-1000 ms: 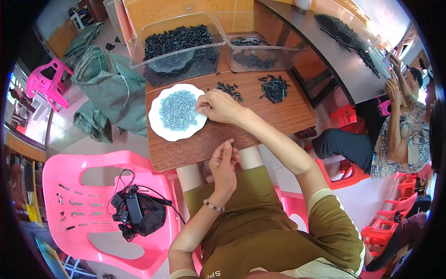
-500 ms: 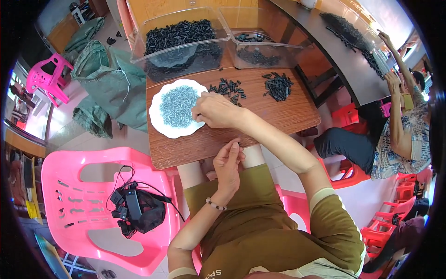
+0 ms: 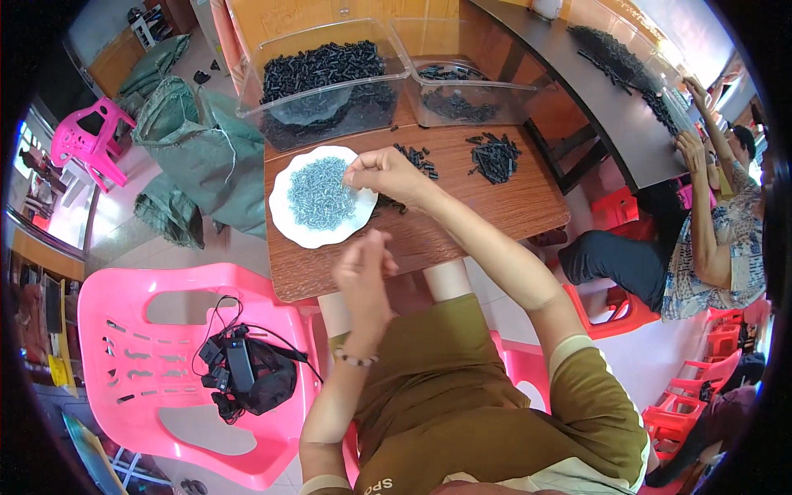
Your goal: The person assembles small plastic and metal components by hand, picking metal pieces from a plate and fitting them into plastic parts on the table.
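Note:
A white scalloped plate (image 3: 285, 227) on the small brown table (image 3: 495, 219) holds a heap of small, shiny, silvery-clear pieces (image 3: 320, 194). Over the plate's right rim is my right hand (image 3: 386, 175), thumb and fingertips pinched together; whatever is between them is too small to make out. My left hand (image 3: 363, 272) is above the table's near edge, below the plate, its fingers smeared by motion. Short black tube-like pieces (image 3: 418, 161) lie behind my right hand, partly covered by it. Another pile of black pieces (image 3: 495, 157) sits farther right.
Two clear plastic bins with black pieces, a fuller one (image 3: 326, 74) and a second (image 3: 466, 103), stand at the table's back. A pink chair (image 3: 165, 363) with cables and a black bag (image 3: 268, 384) is at left, green sacks (image 3: 194, 157) behind. Another person (image 3: 714, 247) sits right.
My left hand has moved up and left toward the plate; the small dark piece at its fingertips no longer shows. My right hand has shifted slightly right, its fingertips still at the plate's edge.

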Demonstrator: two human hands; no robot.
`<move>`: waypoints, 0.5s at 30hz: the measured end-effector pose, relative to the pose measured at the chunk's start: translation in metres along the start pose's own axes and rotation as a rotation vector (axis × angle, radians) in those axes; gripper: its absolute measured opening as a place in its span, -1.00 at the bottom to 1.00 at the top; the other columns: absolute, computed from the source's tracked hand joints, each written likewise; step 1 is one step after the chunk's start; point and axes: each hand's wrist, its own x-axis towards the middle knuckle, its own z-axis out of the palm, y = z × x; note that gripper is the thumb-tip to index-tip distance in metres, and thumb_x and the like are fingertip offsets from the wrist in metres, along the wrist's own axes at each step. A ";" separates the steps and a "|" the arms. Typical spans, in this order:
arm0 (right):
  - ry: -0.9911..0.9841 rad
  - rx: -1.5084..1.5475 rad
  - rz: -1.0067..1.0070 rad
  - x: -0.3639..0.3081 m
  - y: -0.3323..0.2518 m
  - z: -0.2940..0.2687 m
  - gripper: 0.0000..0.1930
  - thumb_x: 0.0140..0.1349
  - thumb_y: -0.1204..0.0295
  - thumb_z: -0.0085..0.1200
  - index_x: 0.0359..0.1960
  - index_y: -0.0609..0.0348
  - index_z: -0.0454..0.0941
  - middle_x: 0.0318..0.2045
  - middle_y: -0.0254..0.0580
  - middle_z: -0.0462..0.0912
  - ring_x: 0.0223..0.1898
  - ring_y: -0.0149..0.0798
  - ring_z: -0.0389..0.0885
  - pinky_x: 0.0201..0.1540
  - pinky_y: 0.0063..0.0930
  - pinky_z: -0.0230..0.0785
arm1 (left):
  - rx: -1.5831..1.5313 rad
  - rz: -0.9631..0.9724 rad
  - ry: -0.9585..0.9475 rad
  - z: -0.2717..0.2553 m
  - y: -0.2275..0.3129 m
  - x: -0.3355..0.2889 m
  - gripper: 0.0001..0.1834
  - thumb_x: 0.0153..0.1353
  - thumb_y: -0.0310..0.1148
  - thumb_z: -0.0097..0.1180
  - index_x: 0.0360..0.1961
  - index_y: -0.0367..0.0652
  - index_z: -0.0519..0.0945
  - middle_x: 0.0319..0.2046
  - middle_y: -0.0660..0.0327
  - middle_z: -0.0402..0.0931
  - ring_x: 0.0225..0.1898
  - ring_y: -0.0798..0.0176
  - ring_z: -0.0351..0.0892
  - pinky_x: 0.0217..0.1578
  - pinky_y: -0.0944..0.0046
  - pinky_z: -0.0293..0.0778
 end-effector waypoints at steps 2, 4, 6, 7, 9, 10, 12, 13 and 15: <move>0.027 0.116 0.160 -0.003 -0.011 -0.005 -0.84 0.14 0.38 0.18 -0.41 0.23 0.64 -0.49 -0.40 0.62 -0.53 -0.59 0.40 -0.45 -0.71 0.21 | 0.163 0.209 0.056 -0.011 0.017 0.025 -0.77 0.26 -0.32 0.14 -0.27 -0.32 0.61 -0.59 0.33 0.49 -0.59 0.55 0.39 -0.56 0.54 0.28; 0.023 0.164 0.167 -0.005 -0.017 -0.003 -0.85 0.13 0.36 0.18 -0.41 0.19 0.66 -0.52 -0.42 0.60 -0.54 -0.60 0.37 -0.47 -0.72 0.17 | 0.155 0.315 0.065 -0.022 0.024 0.046 -0.78 0.23 -0.37 0.17 -0.24 -0.36 0.61 -0.57 0.31 0.51 -0.57 0.58 0.39 -0.55 0.55 0.29; 0.030 0.202 0.184 -0.007 -0.020 0.001 -0.84 0.12 0.35 0.19 -0.40 0.20 0.65 -0.55 -0.44 0.57 -0.55 -0.60 0.36 -0.47 -0.71 0.18 | 0.177 0.299 0.084 -0.023 0.028 0.055 -0.79 0.18 -0.39 0.23 -0.27 -0.36 0.62 -0.57 0.36 0.46 -0.57 0.60 0.33 -0.54 0.55 0.26; 0.029 0.204 0.184 -0.008 -0.020 0.003 -0.84 0.12 0.35 0.19 -0.40 0.20 0.65 -0.55 -0.44 0.57 -0.55 -0.60 0.36 -0.47 -0.71 0.18 | 0.323 0.366 0.059 -0.024 0.029 0.059 -0.79 0.16 -0.39 0.25 -0.29 -0.35 0.63 -0.56 0.39 0.43 -0.56 0.60 0.29 -0.54 0.56 0.24; 0.016 0.257 0.201 -0.011 -0.021 0.006 -0.82 0.11 0.33 0.20 -0.38 0.20 0.64 -0.56 -0.46 0.55 -0.54 -0.60 0.35 -0.47 -0.70 0.17 | 0.472 0.446 0.036 -0.024 0.027 0.066 -0.81 0.11 -0.40 0.30 -0.31 -0.32 0.65 -0.55 0.43 0.33 -0.55 0.58 0.20 -0.54 0.55 0.17; 0.016 0.257 0.201 -0.012 -0.023 0.009 -0.82 0.11 0.33 0.20 -0.38 0.20 0.64 -0.56 -0.46 0.55 -0.54 -0.60 0.35 -0.47 -0.70 0.17 | 0.471 0.446 0.036 -0.025 0.026 0.070 -0.81 0.11 -0.40 0.30 -0.31 -0.32 0.65 -0.55 0.43 0.33 -0.55 0.58 0.20 -0.54 0.55 0.17; 0.019 0.254 0.179 -0.014 -0.024 0.013 -0.81 0.10 0.32 0.21 -0.37 0.20 0.63 -0.55 -0.47 0.55 -0.54 -0.60 0.35 -0.46 -0.70 0.16 | 0.506 0.530 0.063 -0.025 0.026 0.075 -0.83 0.13 -0.42 0.27 -0.32 -0.32 0.64 -0.56 0.41 0.34 -0.56 0.56 0.20 -0.55 0.53 0.17; 0.011 0.246 0.160 -0.013 -0.021 0.011 -0.81 0.11 0.32 0.21 -0.38 0.19 0.63 -0.53 -0.46 0.56 -0.54 -0.59 0.34 -0.46 -0.71 0.15 | 0.505 0.527 0.060 -0.024 0.026 0.074 -0.83 0.13 -0.42 0.27 -0.32 -0.32 0.64 -0.56 0.41 0.34 -0.56 0.56 0.20 -0.55 0.53 0.17; 0.004 0.212 0.142 -0.015 -0.020 0.010 -0.81 0.12 0.33 0.20 -0.36 0.20 0.63 -0.53 -0.45 0.56 -0.52 -0.60 0.36 -0.44 -0.71 0.17 | 0.626 0.643 0.046 -0.023 0.029 0.071 -0.84 0.16 -0.40 0.23 -0.36 -0.32 0.64 -0.57 0.40 0.35 -0.57 0.55 0.19 -0.55 0.51 0.15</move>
